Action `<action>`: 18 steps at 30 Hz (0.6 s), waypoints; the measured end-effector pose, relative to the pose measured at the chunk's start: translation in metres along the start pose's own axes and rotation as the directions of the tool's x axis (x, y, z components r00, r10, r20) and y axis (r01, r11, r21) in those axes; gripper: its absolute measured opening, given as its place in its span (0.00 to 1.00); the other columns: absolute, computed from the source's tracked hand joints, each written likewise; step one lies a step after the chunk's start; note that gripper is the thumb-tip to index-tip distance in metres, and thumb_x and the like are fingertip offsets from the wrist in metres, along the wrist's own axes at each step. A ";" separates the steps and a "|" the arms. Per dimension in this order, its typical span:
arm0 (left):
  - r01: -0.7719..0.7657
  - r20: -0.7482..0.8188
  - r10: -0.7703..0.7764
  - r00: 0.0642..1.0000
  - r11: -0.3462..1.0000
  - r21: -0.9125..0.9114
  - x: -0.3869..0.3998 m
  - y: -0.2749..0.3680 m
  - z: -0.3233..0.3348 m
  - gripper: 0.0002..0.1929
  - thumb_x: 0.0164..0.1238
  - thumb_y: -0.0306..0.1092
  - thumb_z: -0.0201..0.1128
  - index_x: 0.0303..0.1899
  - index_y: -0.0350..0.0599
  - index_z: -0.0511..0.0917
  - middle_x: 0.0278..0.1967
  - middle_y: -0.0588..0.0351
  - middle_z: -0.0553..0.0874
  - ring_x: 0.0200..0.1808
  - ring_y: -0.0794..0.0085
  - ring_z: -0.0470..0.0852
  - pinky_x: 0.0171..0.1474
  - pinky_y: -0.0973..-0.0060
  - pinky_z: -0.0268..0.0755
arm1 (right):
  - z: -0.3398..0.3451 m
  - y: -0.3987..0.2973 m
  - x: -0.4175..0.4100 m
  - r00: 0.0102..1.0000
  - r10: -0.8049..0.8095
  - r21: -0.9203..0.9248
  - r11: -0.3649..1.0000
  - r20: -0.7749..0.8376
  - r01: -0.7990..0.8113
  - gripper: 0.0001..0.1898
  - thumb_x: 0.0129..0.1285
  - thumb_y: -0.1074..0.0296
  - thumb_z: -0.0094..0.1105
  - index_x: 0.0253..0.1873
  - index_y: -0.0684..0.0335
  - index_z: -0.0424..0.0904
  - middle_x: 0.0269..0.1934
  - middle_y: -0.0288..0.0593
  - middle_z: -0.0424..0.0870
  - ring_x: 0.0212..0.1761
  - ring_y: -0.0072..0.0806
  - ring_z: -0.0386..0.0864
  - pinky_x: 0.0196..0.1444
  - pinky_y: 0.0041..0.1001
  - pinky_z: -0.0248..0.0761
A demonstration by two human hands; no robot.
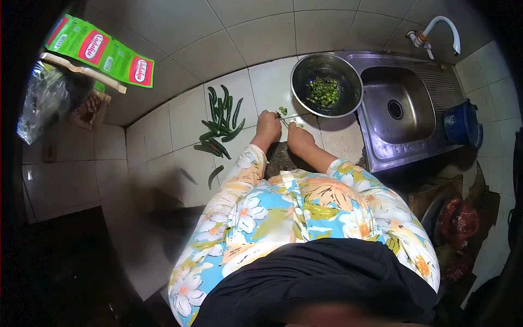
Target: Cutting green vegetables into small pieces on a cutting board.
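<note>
My left hand, fingers curled, is above the white-tiled counter. Close on its right is my right hand, its fingers bent towards the left one. Between the fingertips shows a thin, blade-like tool; which hand grips it I cannot tell. Small chopped green pieces lie on the tiles just beyond my hands. Farther off at the right stands a steel bowl holding chopped green vegetables. Several whole dark green chillies are heaped left of my left hand, and a single chilli lies nearer to me.
A steel sink adjoins the bowl on the right, under a white curved tap. At its right edge is a blue bucket. Green Ladaku seasoning sachets and a clear plastic bag hang at upper left.
</note>
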State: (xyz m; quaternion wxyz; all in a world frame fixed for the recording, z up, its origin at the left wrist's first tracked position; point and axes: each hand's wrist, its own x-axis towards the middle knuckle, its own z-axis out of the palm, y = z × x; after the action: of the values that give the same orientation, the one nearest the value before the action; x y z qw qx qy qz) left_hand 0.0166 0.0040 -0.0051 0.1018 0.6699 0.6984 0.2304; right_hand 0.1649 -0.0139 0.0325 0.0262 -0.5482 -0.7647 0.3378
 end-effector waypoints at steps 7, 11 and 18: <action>-0.011 0.041 0.010 0.999 1.000 0.013 0.004 -0.004 0.006 0.07 0.52 0.26 0.55 0.28 0.35 0.82 0.33 0.37 0.80 0.39 0.46 0.79 0.45 0.57 0.72 | 0.013 0.002 0.016 0.999 -0.023 0.001 1.000 -0.031 0.023 0.10 0.62 0.72 0.43 0.45 0.69 0.68 0.36 0.62 0.81 0.39 0.52 0.83 0.37 0.45 0.76; 0.037 0.031 -0.037 0.999 0.999 -0.009 0.004 -0.004 0.008 0.08 0.53 0.26 0.56 0.29 0.35 0.82 0.33 0.36 0.80 0.38 0.45 0.79 0.45 0.57 0.72 | 0.024 0.007 0.028 0.996 -0.047 -0.039 0.998 -0.078 0.045 0.09 0.63 0.71 0.43 0.45 0.69 0.68 0.34 0.61 0.82 0.36 0.49 0.84 0.35 0.43 0.77; 0.052 0.027 -0.052 0.998 0.999 -0.015 0.003 -0.001 0.000 0.08 0.54 0.27 0.56 0.29 0.35 0.83 0.32 0.35 0.80 0.37 0.45 0.80 0.46 0.58 0.73 | 0.015 0.015 0.009 0.995 -0.049 -0.094 0.995 -0.087 0.041 0.09 0.64 0.71 0.42 0.44 0.68 0.69 0.32 0.59 0.83 0.34 0.47 0.84 0.33 0.43 0.77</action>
State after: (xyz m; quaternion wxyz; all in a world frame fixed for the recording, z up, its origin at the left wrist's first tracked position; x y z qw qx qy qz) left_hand 0.0153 0.0073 -0.0052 0.1221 0.6537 0.7124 0.2242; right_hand 0.1674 -0.0109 0.0102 0.0428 -0.5461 -0.7896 0.2766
